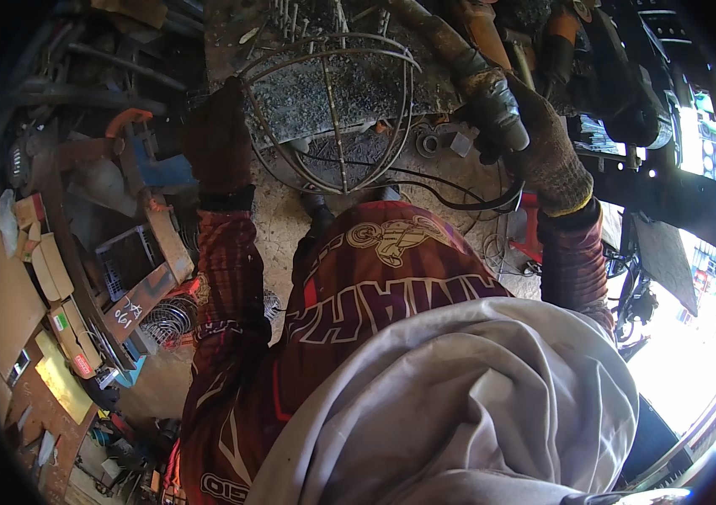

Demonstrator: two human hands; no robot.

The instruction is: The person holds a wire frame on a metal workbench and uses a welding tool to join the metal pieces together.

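A round wire cage [337, 109] of bent metal rods stands on the edge of a gritty metal workbench [307, 76]. My left hand [219, 139], in a dark glove, grips the cage's left rim. My right hand [539, 147], in a worn grey knit glove, is closed around the thick dark handle of a welding torch [492, 105], held to the right of the cage. A black cable [459, 198] loops down from the handle across my front. My maroon patterned sleeves and a grey cloth fill the lower middle.
Cardboard boxes [42, 269] and a plastic crate [126, 261] crowd the floor at left, beside more finished wire cages [168, 320]. Orange power tools [484, 29] lie on the bench at the top right. Dark machinery [627, 101] stands at right, with bright daylight beyond.
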